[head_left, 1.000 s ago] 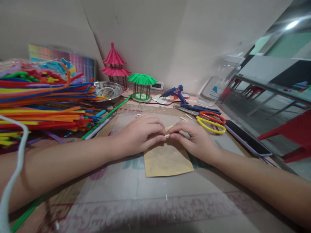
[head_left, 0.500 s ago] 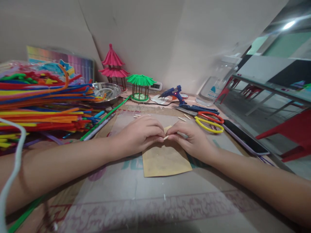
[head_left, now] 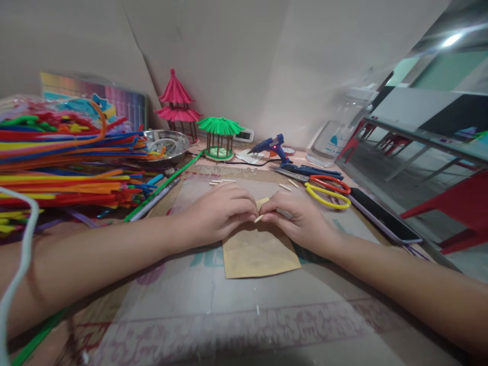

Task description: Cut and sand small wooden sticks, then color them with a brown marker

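Head-worn view; faces forward and down, near the worktop (head_left: 324, 290).

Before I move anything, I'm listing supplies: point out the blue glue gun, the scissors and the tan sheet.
Blue glue gun (head_left: 270, 144), head view: on its body.
Scissors (head_left: 312, 178), head view: on the red handle near the blades.
Tan sheet (head_left: 260, 253), head view: on its lower part.

Yellowish-tan sheet (head_left: 261, 256), cream stick (head_left: 258, 218), green roof (head_left: 221, 125)
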`<state>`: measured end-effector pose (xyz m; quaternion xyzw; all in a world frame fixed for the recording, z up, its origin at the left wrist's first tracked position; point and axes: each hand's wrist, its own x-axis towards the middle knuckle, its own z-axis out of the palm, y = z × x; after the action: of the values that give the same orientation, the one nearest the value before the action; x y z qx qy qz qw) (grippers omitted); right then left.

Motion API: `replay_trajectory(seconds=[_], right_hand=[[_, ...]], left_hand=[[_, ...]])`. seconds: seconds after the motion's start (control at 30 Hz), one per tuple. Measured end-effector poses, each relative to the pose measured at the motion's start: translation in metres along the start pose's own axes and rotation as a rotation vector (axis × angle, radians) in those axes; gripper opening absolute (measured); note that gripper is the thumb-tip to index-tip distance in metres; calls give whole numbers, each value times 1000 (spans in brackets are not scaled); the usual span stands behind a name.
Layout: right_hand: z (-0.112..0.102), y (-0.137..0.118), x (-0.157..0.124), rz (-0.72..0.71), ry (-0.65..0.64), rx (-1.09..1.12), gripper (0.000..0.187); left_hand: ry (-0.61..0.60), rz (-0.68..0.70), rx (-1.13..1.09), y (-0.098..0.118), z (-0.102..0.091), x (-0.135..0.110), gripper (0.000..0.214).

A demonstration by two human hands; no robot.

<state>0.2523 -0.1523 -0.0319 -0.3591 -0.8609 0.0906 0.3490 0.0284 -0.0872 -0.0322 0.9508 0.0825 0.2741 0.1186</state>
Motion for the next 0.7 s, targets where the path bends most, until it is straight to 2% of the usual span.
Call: replay_trajectory(seconds=[0.13,0.33,0.53,0.7], right_hand=[[0,-1,0,30,17,-6,11],[1,-1,0,62,23,-10,11],[1,-2,1,77,13,-8,14],[2,-3,1,39,-11,29,16]], left_hand=[[18,-37,4,6,-2,1,21],[45,-66,30,8,-4,1,12],[4,-85,30,5,-1,1,20],[-19,-73,113,6,4,0,25]])
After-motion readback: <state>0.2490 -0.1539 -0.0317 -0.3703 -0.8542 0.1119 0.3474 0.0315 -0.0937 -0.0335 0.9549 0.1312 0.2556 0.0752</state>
